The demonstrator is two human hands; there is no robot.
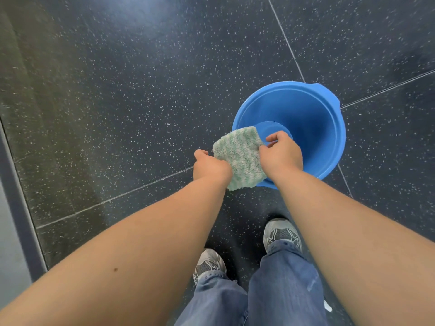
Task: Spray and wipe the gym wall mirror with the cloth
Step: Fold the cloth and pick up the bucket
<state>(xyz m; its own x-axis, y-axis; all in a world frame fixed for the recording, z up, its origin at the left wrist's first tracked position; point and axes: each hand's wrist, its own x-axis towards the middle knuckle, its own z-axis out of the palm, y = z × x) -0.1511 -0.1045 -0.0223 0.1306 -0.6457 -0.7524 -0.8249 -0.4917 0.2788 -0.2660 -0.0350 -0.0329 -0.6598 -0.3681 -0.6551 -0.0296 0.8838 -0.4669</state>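
Here, at the far left, a grey band (18,196) runs along the edge of the dark speckled floor (117,102). My left hand (210,167) has its fingers curled round the left edge of the green-and-white striped cloth (239,156). My right hand (281,152) pinches the cloth's right edge, so it is held spread between the two. The cloth lies over the near left rim of the blue bucket (313,107); whether it touches that rim I cannot tell. The bucket stands upright on the floor, to the right. Below my arms are my grey trainers (281,234) and blue jeans (282,290).
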